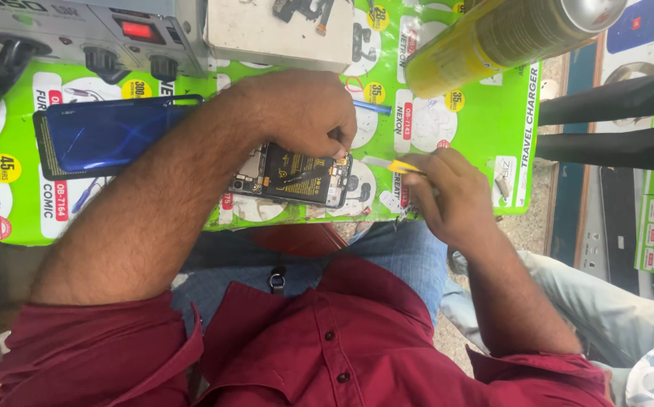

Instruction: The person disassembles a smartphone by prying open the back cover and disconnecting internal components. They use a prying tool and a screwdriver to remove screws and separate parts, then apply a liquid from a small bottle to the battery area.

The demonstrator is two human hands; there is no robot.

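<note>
An opened phone lies back-up on a green printed sheet, its black battery and circuit boards exposed. My left hand rests over its upper edge, with the fingertips pinching at the phone's right end. My right hand sits just right of the phone and grips a thin yellow-handled tool whose metal tip points at that same end. A blue phone back cover lies to the left, partly under my left forearm.
A grey power supply with a red switch stands at the top left, a white box beside it. A yellow spray can lies at the top right. Another person's trousered leg is at the lower right.
</note>
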